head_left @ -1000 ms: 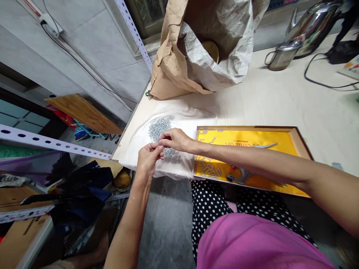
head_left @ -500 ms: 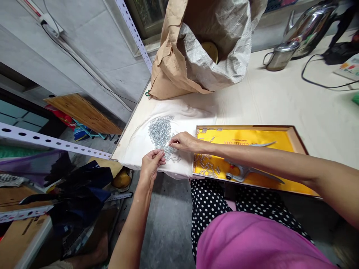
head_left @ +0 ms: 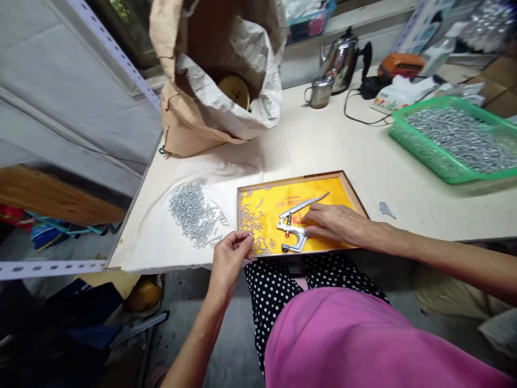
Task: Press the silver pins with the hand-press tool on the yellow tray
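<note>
My left hand is at the left front corner of a shallow tray, thumb and fingertips pinched together. What sits in the pinch is too small to make out. Over the tray, my right hand has its fingers curled on the lower handle of silver snap-fastener pliers. Their upper handle points up to the right, and that lower handle is hidden under the hand. Small metal pins lie scattered on the tray's yellow lining. A heap of similar pins lies on a white cloth left of the tray.
A large paper sack stands open behind the cloth. At the back are a metal cup and a steel kettle. A green basket full of metal pieces sits at the right. The table edge runs close in front.
My right hand has left the pin heap and come onto the pliers in the tray. My left hand has moved right, from the heap to the tray's corner. The view has swung right.
</note>
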Tool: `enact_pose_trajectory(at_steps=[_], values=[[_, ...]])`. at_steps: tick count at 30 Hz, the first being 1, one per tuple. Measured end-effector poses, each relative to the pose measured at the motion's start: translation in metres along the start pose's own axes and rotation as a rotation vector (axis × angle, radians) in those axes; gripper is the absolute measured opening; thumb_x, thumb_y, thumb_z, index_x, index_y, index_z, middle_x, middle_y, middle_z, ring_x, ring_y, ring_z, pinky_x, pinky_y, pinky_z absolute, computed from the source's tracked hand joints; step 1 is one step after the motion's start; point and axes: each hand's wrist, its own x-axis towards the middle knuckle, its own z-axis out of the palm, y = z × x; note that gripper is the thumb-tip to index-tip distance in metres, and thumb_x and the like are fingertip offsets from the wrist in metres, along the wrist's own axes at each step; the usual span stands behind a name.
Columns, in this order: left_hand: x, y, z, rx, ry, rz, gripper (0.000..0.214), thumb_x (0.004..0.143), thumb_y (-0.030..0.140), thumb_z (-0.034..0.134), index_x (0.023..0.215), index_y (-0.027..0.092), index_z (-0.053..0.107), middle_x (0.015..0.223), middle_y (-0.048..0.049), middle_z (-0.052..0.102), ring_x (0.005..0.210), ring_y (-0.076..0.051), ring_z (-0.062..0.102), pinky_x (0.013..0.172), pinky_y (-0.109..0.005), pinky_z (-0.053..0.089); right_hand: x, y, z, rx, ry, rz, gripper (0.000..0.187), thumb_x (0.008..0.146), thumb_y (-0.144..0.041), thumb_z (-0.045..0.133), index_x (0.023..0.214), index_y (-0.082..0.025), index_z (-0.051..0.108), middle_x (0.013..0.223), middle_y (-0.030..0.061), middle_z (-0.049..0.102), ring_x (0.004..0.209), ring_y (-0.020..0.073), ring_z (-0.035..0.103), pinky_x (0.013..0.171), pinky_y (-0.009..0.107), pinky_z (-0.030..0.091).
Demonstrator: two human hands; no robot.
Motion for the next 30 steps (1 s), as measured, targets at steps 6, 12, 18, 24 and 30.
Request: enact_pose_trajectory(at_steps=[6,12,18,24,30], values=[[0.017,-0.001,0.059,0.165,-0.146,-0.124,0.037,0.060,0.040,0.087,0.078,0.013,0.068,0.057,0.0021,0.062,0.050,-0.010,0.055,0.045,-0.020,0.045,-0.025,0.017,0.025,-0.054,0.039,-0.003,0.017,0.100,-0.030,0.056,0.095,-0.017,0.066,0.090,0.0055,0.064,0.068,0.0143,0.054,0.057,0.030,0.028],[0.023,0.004,0.081,0.288,-0.199,-0.209,0.043,0.058,0.050,0.086,0.070,0.013,0.067,0.047,0.0046,0.053,0.037,-0.005,0.039,0.038,-0.019,0.026,-0.014,0.025,0.016,-0.269,0.146,-0.068,0.019,0.100,-0.009,0.046,0.092,-0.017,0.061,0.089,0.0067,0.065,0.077,0.0170,0.056,0.059,0.034,0.026],[0.017,0.000,0.092,0.313,-0.172,-0.246,0.053,0.054,0.060,0.085,0.070,0.012,0.069,0.044,0.0046,0.050,0.036,-0.005,0.035,0.039,-0.020,0.022,-0.011,0.032,0.017,-0.215,0.152,-0.104,0.017,0.101,-0.009,0.045,0.094,-0.018,0.058,0.093,0.0058,0.065,0.080,0.0170,0.055,0.061,0.034,0.029],[0.012,-0.001,0.093,0.390,-0.116,-0.246,0.046,0.056,0.055,0.086,0.062,0.014,0.065,0.048,0.0023,0.054,0.041,-0.006,0.040,0.042,-0.020,0.027,-0.015,0.033,0.032,-0.164,0.230,-0.113,0.013,0.100,-0.009,0.046,0.097,-0.018,0.055,0.096,0.0068,0.063,0.084,0.0183,0.054,0.062,0.034,0.028],[0.013,0.000,0.099,0.476,-0.084,-0.273,0.039,0.057,0.047,0.086,0.064,0.013,0.068,0.049,0.0025,0.055,0.043,-0.006,0.040,0.043,-0.020,0.024,-0.015,0.030,0.035,-0.161,0.236,-0.099,0.015,0.098,-0.006,0.045,0.096,-0.017,0.055,0.094,0.0074,0.063,0.080,0.0180,0.053,0.060,0.034,0.025]])
